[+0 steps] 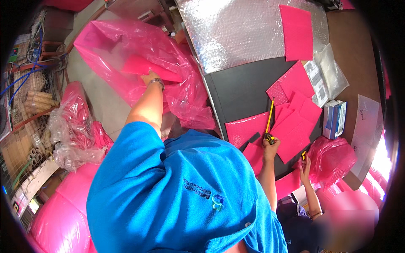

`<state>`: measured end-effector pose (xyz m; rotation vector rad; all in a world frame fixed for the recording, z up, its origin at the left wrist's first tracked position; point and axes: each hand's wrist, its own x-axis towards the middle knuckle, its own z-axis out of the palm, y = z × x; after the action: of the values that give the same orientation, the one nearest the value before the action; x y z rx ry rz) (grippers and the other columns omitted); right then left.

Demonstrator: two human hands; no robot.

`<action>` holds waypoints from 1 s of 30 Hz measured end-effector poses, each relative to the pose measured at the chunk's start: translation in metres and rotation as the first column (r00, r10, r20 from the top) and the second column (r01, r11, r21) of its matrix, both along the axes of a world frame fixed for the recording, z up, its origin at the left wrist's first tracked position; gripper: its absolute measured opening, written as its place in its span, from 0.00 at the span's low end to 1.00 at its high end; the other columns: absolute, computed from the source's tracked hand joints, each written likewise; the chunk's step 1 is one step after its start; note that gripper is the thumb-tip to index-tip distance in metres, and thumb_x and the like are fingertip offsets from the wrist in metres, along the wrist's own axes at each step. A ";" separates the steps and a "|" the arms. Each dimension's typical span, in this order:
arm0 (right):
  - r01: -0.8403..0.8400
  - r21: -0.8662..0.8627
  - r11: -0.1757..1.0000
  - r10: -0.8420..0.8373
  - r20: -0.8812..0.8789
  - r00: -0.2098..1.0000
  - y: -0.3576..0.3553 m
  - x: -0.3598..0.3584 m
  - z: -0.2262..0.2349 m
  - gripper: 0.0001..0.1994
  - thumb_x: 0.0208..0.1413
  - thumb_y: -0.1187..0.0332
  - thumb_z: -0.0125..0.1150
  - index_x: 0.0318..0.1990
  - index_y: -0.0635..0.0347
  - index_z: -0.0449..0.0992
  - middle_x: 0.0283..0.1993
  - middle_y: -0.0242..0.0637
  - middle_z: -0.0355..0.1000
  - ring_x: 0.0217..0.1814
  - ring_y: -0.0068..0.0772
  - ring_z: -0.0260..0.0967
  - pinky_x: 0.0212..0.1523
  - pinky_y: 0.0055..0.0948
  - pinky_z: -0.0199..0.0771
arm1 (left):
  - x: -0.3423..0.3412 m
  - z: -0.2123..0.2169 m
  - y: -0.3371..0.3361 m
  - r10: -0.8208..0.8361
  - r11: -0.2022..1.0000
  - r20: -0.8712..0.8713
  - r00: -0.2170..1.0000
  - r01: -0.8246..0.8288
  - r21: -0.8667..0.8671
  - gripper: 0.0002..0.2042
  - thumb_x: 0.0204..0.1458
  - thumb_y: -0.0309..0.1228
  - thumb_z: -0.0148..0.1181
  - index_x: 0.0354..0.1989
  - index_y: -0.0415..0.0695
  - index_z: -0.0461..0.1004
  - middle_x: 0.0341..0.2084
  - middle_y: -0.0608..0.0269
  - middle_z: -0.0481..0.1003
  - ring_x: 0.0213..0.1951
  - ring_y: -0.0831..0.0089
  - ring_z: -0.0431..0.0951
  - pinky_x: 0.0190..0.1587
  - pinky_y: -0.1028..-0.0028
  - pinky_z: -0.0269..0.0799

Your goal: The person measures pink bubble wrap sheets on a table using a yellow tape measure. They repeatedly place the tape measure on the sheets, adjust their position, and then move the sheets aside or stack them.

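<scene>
Both hands are busy and well apart. My left hand is stretched to the upper left of the frame, inside a big pink plastic bag that stands open beside the counter. It is closed on a flat pink sheet, thumb below and the sheet lying over the fingers. I think the sheet is held flat so that it slides past the thin, loose film of the bag.

My right hand is at the centre right, at the near edge of the counter. It grips a yellow and black tape measure, with the yellow tape drawn out straight toward the top of the frame across the pink pouches. The case is pressed down, probably to keep the tape tight and flat on them.

These pouches lie in a loose, overlapping heap on the black surface, just above the right hand and far from the left. One more pouch lies on a silver bubble sheet at the top. A small blue and white box stands at the right of the heap. At the lower right, another person's hand holds a small yellow thing; what it is I cannot tell.
</scene>
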<state>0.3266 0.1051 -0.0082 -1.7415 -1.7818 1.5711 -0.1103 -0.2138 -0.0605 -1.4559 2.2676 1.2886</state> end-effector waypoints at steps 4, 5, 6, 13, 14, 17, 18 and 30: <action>-0.010 -0.045 0.999 0.011 0.010 1.000 -0.010 -0.032 0.031 0.20 0.42 0.81 0.58 0.42 0.58 0.58 0.34 0.33 0.61 0.34 0.21 0.61 0.32 0.17 0.63 | 0.013 -0.015 0.007 -0.317 0.813 0.304 0.898 0.093 0.574 0.37 0.49 0.55 0.45 0.61 0.41 0.49 0.59 0.44 0.52 0.58 0.55 0.56 0.58 0.64 0.53; -0.042 -0.001 0.999 0.042 0.003 0.999 -0.007 -0.036 0.029 0.20 0.42 0.80 0.58 0.42 0.58 0.58 0.35 0.33 0.61 0.35 0.22 0.61 0.33 0.18 0.64 | 0.016 -0.038 0.004 -0.541 0.648 0.270 0.797 0.190 0.737 0.40 0.48 0.60 0.43 0.62 0.42 0.47 0.60 0.44 0.50 0.59 0.55 0.55 0.59 0.63 0.51; -0.056 0.052 0.997 0.057 -0.002 0.998 -0.002 -0.041 0.027 0.20 0.42 0.80 0.59 0.42 0.58 0.58 0.35 0.33 0.61 0.36 0.22 0.61 0.34 0.19 0.64 | 0.026 -0.040 0.009 -0.901 0.317 0.018 0.433 0.632 0.707 0.41 0.46 0.62 0.40 0.62 0.43 0.47 0.60 0.44 0.50 0.60 0.55 0.54 0.60 0.63 0.49; -0.027 0.131 0.991 0.060 -0.253 0.966 0.036 -0.208 0.084 0.20 0.44 0.73 0.61 0.46 0.65 0.64 0.39 0.36 0.66 0.40 0.25 0.64 0.39 0.23 0.66 | 0.139 -0.030 0.010 -0.687 -0.722 -0.295 -0.664 0.579 0.378 0.16 0.49 0.41 0.48 0.40 0.42 0.71 0.38 0.49 0.73 0.37 0.58 0.73 0.41 0.65 0.68; 0.009 0.083 0.996 0.015 -0.278 0.961 0.049 -0.236 0.091 0.18 0.45 0.73 0.60 0.45 0.66 0.66 0.38 0.36 0.68 0.38 0.25 0.65 0.37 0.23 0.67 | 0.137 -0.028 0.004 -0.684 -0.728 -0.439 -0.583 0.504 0.465 0.16 0.49 0.41 0.48 0.38 0.41 0.71 0.37 0.48 0.73 0.35 0.57 0.74 0.39 0.65 0.68; 0.036 0.189 0.981 0.027 -0.321 0.947 0.107 -0.317 0.042 0.15 0.46 0.71 0.60 0.41 0.68 0.68 0.34 0.36 0.69 0.35 0.25 0.67 0.37 0.24 0.67 | 0.106 0.056 0.026 -0.829 -0.559 -0.451 -0.330 0.488 0.671 0.20 0.49 0.45 0.48 0.39 0.39 0.71 0.37 0.45 0.72 0.38 0.56 0.74 0.40 0.65 0.67; 0.089 0.234 0.968 -0.007 -0.331 0.943 0.128 -0.327 0.043 0.16 0.45 0.70 0.60 0.41 0.68 0.68 0.33 0.36 0.69 0.34 0.25 0.67 0.37 0.24 0.67 | 0.097 0.067 0.032 -0.817 -0.572 -0.380 -0.434 0.527 0.629 0.21 0.49 0.47 0.48 0.39 0.39 0.71 0.37 0.44 0.72 0.39 0.55 0.73 0.40 0.64 0.67; -0.083 0.322 0.943 0.097 -0.027 0.995 0.123 -0.371 0.027 0.24 0.45 0.58 0.60 0.44 0.65 0.61 0.35 0.46 0.69 0.37 0.38 0.68 0.38 0.33 0.66 | -0.005 0.143 0.069 -0.927 -0.053 -0.358 -0.109 0.986 -0.161 0.07 0.47 0.28 0.54 0.33 0.40 0.71 0.25 0.52 0.69 0.30 0.57 0.70 0.33 0.64 0.66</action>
<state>-0.0446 0.2283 0.0191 -1.4836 -1.9887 1.2499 -0.1148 -0.1445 0.0824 0.8372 2.2546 1.0249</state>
